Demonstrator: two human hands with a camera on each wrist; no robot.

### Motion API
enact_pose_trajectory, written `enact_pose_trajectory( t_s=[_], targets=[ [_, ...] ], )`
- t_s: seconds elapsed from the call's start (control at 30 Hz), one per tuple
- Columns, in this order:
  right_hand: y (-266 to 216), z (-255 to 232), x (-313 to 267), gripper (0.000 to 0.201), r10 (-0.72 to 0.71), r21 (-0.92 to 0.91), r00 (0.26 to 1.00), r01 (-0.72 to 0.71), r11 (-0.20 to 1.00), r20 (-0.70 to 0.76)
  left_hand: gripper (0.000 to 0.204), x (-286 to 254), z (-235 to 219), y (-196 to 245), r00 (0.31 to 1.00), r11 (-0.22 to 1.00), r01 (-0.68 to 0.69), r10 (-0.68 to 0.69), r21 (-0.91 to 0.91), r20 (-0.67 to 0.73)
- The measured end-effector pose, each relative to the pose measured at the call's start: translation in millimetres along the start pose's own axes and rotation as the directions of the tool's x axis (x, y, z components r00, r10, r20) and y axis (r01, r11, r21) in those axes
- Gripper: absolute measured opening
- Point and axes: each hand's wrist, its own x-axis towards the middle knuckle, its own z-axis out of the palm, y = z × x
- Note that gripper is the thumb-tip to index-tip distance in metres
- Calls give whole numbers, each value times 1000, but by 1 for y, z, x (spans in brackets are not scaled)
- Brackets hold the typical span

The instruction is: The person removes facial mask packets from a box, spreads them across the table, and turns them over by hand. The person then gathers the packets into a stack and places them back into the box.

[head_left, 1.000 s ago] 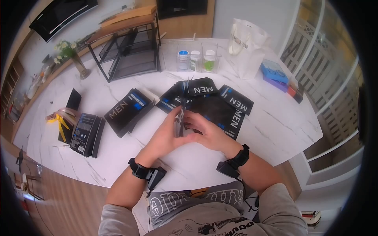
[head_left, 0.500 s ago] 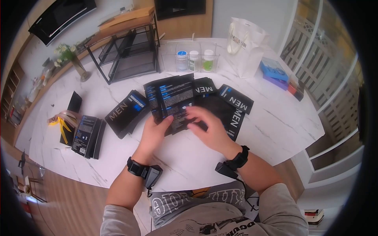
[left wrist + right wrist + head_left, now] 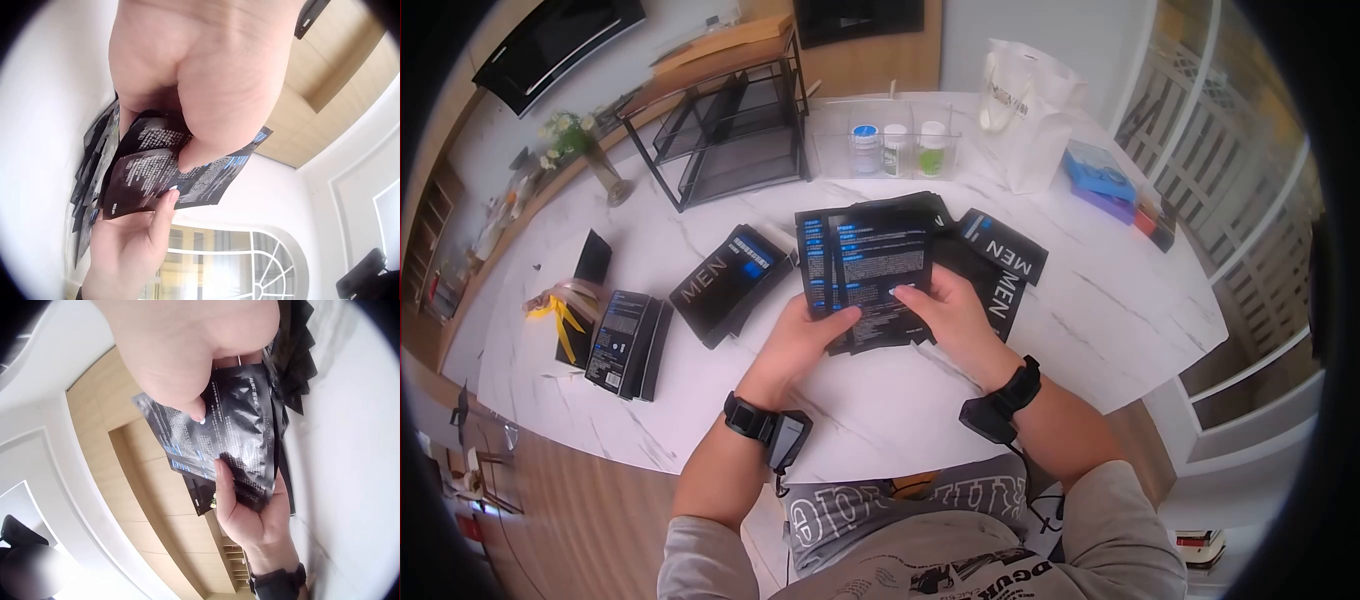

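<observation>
Several black sachets [image 3: 878,262] with white and blue print are held together in a loose fan above the table. The left hand [image 3: 796,338] pinches their lower left side, its thumb lying on the printed face. On the lower right side, the right hand [image 3: 960,318] grips them, thumb on the front and fingers behind. Both thumbs press on the sachets [image 3: 150,172] in the left wrist view. More black MEN sachets [image 3: 1006,246] lie spread on the table behind and to the right.
To the left lie a black MEN box [image 3: 722,284], upright black boxes [image 3: 622,345] and a yellow ribbon [image 3: 565,318]. Farther back stand a mesh rack [image 3: 740,150], a clear organizer with bottles [image 3: 830,160], a white bag [image 3: 1028,125] and blue and purple boxes [image 3: 1100,180].
The sachets, first seen edge-on between both hands, have turned to show their printed faces and moved slightly right. The right hand, loose beside them half a second ago, now grips their right side.
</observation>
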Motion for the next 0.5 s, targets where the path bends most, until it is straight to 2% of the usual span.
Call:
enact_pose_trajectory(
  t_s=[0.23, 0.5],
  targets=[
    [1, -4, 1, 23, -4, 35, 1000, 5, 999, -30, 27, 0, 0, 1, 1000, 999, 22, -22, -41, -3],
    [2, -5, 1, 26, 92, 229, 995, -80, 970, -42, 26, 1, 0, 2, 1000, 998, -6, 5, -67, -24]
  ],
)
